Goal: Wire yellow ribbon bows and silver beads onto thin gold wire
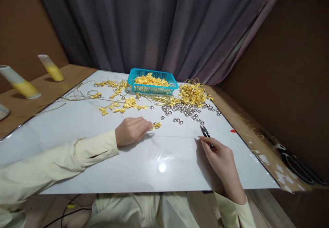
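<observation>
My left hand [133,131] is closed on a yellow ribbon bow [157,126], which pokes out past the fingertips just above the white table. From there a thin thread [177,137] runs nearly straight to my right hand [217,152], whose thumb and forefinger pinch its end. Dark thread snips [204,131] with their blades pointing away lie at the right hand, partly hidden behind the fingers; whether the hand also grips them I cannot tell. Beyond the hands are scattered small silvery rings [186,109], and several loose yellow bows [130,103] lie farther left.
A turquoise basket [131,80] of yellow bows stands at the back. Right of it is a heap of bows on cords [194,94]. Yellow thread cones [55,72] stand on the left brown surface; black-handled scissors [295,164] lie at the far right. A dark curtain [144,25] hangs behind.
</observation>
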`<action>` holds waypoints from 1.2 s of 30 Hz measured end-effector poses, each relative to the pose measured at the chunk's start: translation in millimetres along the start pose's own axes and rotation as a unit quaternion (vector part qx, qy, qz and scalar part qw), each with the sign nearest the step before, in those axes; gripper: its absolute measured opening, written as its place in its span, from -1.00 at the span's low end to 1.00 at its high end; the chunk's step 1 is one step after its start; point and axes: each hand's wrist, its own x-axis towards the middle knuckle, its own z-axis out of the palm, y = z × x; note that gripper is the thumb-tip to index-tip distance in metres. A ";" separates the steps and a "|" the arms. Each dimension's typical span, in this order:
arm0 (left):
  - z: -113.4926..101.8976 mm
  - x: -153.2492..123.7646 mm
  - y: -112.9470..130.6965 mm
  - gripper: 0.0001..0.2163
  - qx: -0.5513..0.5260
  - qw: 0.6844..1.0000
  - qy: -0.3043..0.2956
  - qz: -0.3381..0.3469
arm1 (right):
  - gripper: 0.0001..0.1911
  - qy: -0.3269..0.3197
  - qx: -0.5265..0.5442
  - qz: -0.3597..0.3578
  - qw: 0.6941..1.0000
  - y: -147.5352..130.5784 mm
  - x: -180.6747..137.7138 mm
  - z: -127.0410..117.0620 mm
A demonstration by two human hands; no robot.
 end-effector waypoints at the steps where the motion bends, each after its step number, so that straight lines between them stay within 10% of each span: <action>1: -4.3 2.9 -2.4 -0.79 0.014 0.998 0.006 0.055 | -0.69 -0.021 0.017 -0.013 1.000 -3.5 -1.5 0.5; 5: -23.6 19.6 -3.3 -0.76 0.031 0.991 0.120 -0.044 | -0.71 -0.119 0.079 -0.079 0.987 -19.1 -8.1 5.5; 8: -29.5 26.9 0.1 -0.74 -0.021 0.990 0.079 -0.119 | -0.73 -0.154 0.083 -0.127 0.976 -29.4 -10.1 11.9; 21: -26.0 20.3 24.6 -0.72 -0.211 0.959 -0.083 -0.168 | -0.77 -0.137 0.214 -0.138 0.957 -94.7 -11.2 47.2; 36: -24.7 20.6 23.0 -0.67 -0.196 0.955 -0.021 -0.220 | -0.80 -0.032 0.187 -0.036 0.981 -82.2 -15.0 50.3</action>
